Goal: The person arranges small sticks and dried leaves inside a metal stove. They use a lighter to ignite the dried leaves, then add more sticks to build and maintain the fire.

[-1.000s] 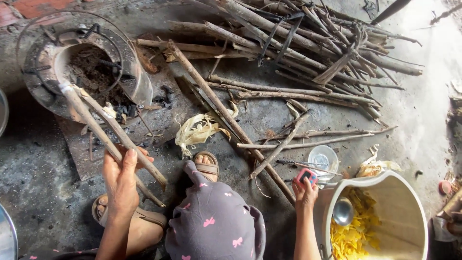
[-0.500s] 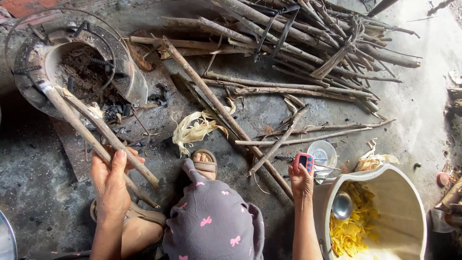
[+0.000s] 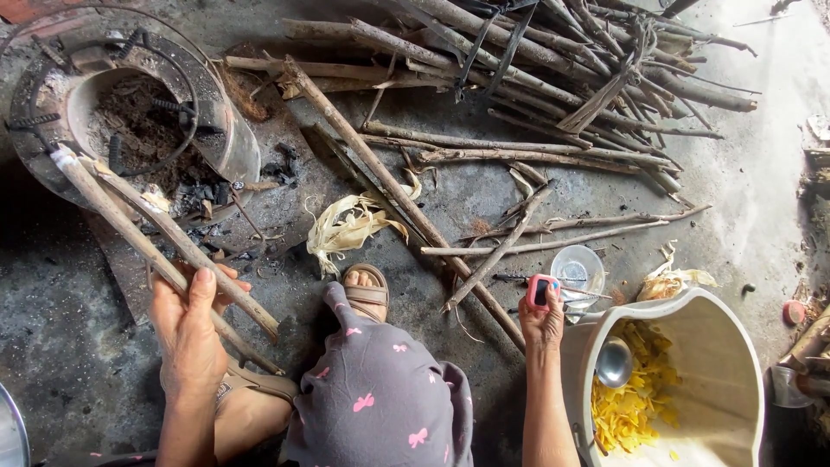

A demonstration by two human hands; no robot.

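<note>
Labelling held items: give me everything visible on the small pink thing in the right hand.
The small pink object is a short, rounded block with a dark panel on its upper face; it looks like plastic. The right hand grips its lower part, so only the top shows, held upright above the ground. It sits beside a clear round lid and a thin stick, just left of the cream bucket. What it is cannot be told for sure.

the left hand (image 3: 188, 333) covers the middle of two sticks (image 3: 164, 242). the pink lighter (image 3: 542, 291) is half hidden in the right hand (image 3: 543, 324). the cream bucket (image 3: 735, 380) and a metal rim (image 3: 10, 432) run off the bottom edge; the bundled firewood (image 3: 553, 60) off the top.
</note>
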